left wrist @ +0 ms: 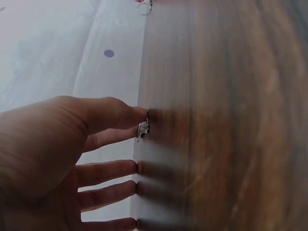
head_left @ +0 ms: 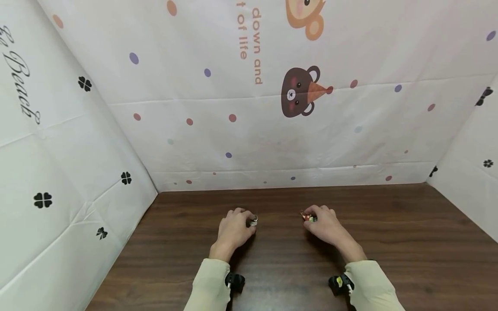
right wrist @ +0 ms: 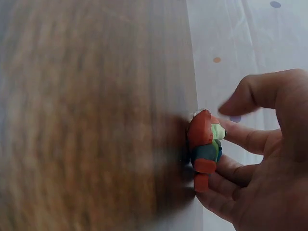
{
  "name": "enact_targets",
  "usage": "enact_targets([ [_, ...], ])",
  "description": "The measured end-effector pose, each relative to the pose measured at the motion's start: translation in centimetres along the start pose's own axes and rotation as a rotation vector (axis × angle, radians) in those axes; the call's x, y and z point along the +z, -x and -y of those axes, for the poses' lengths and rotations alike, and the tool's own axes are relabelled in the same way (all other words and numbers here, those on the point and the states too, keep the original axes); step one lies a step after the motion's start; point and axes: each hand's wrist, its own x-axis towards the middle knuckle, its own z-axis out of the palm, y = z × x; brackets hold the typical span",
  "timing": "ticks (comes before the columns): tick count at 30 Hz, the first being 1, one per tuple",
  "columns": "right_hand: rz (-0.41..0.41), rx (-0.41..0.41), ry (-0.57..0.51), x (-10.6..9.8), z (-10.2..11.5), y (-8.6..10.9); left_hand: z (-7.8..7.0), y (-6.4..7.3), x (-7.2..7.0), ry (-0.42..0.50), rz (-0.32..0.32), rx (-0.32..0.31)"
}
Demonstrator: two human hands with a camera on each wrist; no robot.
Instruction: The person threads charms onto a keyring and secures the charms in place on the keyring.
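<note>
My left hand [head_left: 235,229] pinches a small silvery metal piece [left wrist: 144,128] between thumb and index finger, low over the brown table [head_left: 272,268]. Its other fingers are spread, with their tips at the tabletop. In the head view the silvery metal piece [head_left: 253,221] shows a curved edge. To the right, a small red, green and blue figurine [right wrist: 203,142] lies on the table under my right hand [head_left: 326,224]. My right fingers reach along its far side, while the thumb [right wrist: 240,96] stands apart from it. A metal ring [left wrist: 144,8] shows near the figurine's end.
White printed sheets form a back wall [head_left: 233,142], a left wall [head_left: 58,164] and a right wall [head_left: 474,172] round the table. Both wrists carry small black cameras [head_left: 235,282] below pale sleeves [head_left: 210,285].
</note>
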Motion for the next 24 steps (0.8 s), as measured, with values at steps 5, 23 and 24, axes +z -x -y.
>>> enact_targets([
  [5,-0.035,0.0,0.003,-0.02,-0.05,-0.02,0.06,0.01,0.13,0.01,-0.029,-0.001],
  [23,-0.024,-0.036,0.094,0.24,-0.51,0.1,-0.02,-0.25,0.27,0.01,-0.046,0.034],
  [24,-0.027,-0.045,0.094,0.24,-0.5,0.12,-0.04,-0.27,0.27,0.012,-0.047,0.034],
])
